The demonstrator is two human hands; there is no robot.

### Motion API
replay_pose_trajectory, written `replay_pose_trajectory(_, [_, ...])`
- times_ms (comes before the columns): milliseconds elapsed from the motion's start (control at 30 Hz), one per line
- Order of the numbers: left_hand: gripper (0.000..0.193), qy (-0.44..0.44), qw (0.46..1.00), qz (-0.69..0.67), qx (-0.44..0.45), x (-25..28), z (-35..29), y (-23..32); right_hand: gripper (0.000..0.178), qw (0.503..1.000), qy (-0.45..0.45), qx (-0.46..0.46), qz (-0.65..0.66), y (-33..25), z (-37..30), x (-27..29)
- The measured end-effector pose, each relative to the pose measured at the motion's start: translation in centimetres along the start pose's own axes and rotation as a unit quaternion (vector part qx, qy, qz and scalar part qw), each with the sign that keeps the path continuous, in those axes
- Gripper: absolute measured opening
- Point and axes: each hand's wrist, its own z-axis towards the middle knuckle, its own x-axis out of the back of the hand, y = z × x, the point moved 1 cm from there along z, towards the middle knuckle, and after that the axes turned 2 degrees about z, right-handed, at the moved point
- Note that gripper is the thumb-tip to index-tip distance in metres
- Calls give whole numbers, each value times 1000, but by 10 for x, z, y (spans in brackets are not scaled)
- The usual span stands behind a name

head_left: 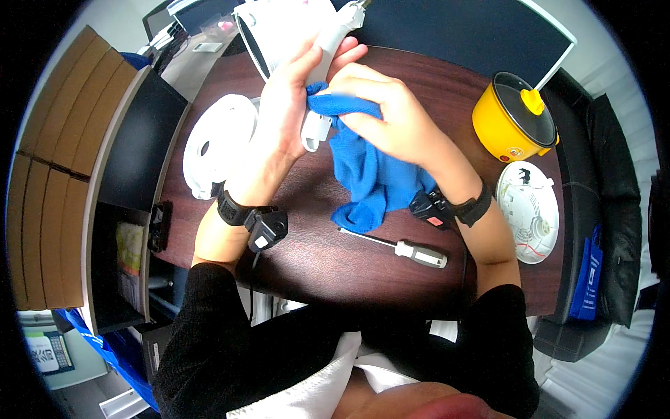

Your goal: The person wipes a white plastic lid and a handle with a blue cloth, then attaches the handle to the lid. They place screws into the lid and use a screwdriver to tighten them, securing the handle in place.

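Above the brown desk (307, 265), the 2 hands work close together at the white handle (335, 42), a long piece pointing away from the person with metal at its far end. The left hand (287, 105) is wrapped around it, thumb on 1 side and fingers on the other. The right hand (398, 115) grips the blue cloth (370, 171); 1 fold lies across the handle's lower part, and the rest hangs below that hand toward the desk.

Nearer the person, the screwdriver (398, 248) lies with its tip at the cloth's lower end; whether they touch, I cannot tell. Left of the left forearm sits a round white cover (227, 140), and beyond the left hand stands a white casing (283, 31). Toward the desk's right edge is the yellow pot (506, 126) under its lid (520, 98), with a round white shell (528, 216) just nearer the person, a red wire (532, 249) inside. Both wrists wear black straps (234, 209).
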Motion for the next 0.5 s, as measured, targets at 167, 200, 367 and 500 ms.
replay_pose_trajectory(167, [44,-14,1000,15,16,0,1,1,26,969,-116,-176,128,-1,0,33])
replay_pose_trajectory(200, [43,-9,1000,21,16,1,3,1,27,970,-135,-180,90,-5,2,40])
replay_pose_trajectory(367, [46,24,992,125,11,14,10,3,26,965,197,-50,-165,8,3,55])
replay_pose_trajectory(500, [49,-54,990,123,44,-4,-1,-1,30,935,223,-10,-278,14,1,53])
